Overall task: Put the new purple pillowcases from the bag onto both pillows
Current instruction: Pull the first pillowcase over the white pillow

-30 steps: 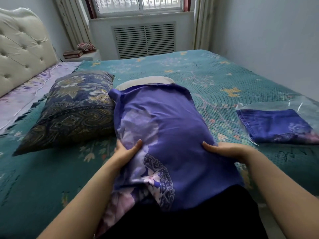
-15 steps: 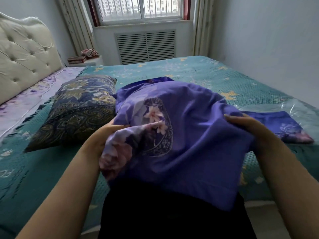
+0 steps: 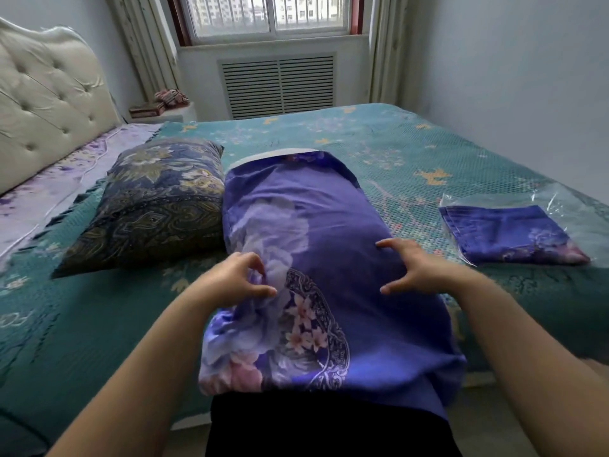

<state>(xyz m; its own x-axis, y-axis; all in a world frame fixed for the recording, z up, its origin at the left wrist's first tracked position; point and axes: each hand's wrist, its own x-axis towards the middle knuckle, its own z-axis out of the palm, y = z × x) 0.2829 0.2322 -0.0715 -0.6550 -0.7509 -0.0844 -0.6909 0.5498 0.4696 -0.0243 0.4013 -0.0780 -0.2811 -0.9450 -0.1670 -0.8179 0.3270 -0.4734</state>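
A pillow lies lengthwise on the bed in front of me, inside a purple flowered pillowcase (image 3: 329, 245). Its white end (image 3: 283, 152) sticks out at the far opening. My left hand (image 3: 237, 278) hovers at the case's left edge with curled, parted fingers. Over the right side, my right hand (image 3: 415, 268) has its fingers spread. Neither hand grips the cloth. The second pillow (image 3: 155, 206), in a dark blue patterned case, lies to the left. At the right, a clear plastic bag (image 3: 580, 206) holds a folded purple pillowcase (image 3: 507, 232).
The teal bedspread (image 3: 395, 150) covers the bed. A cream tufted headboard (image 3: 43, 103) stands at the left, and a small nightstand (image 3: 164, 110) with items sits by the window. A wall runs along the right. The pillowcase's near end hangs over the bed edge.
Half a second ago both hands held the cased pillow lifted and bunched. It now lies flat on the bed, its white end showing again, and both hands have let go.
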